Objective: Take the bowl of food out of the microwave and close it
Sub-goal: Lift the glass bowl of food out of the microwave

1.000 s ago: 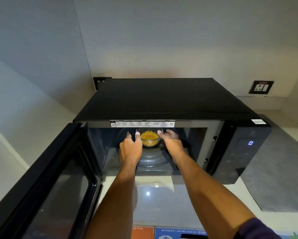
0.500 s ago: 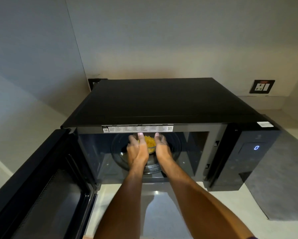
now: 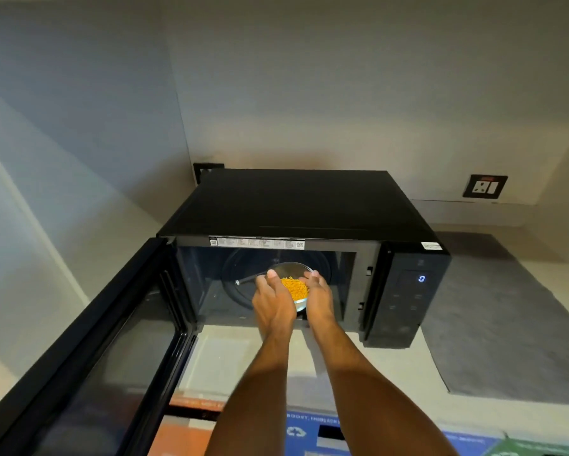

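Both bare hands are at the mouth of the black countertop microwave [image 3: 303, 205], and between them sits a small clear glass bowl [image 3: 301, 302] holding yellow-orange strands of food [image 3: 294, 287]. The left hand [image 3: 273, 304] cups the bowl's left side, thumb up at the rim, fingers curled under and out of sight. The right hand [image 3: 319, 299] presses in on the right side, its thumb tip at the far rim. The bowl is clasped from both flanks, lifted clear of the round glass turntable [image 3: 240, 291], just inside the front opening of the cavity. The microwave's black glass-fronted door [image 3: 89, 357] hangs swung wide out to the left. On the dark control panel [image 3: 408, 291] at the right, a blue digit glows. The oven stands on a pale stone counter [image 3: 391, 383], with a grey mat [image 3: 506, 324] lying to its right. On the wall behind, a black-framed power socket [image 3: 484, 186] shows.
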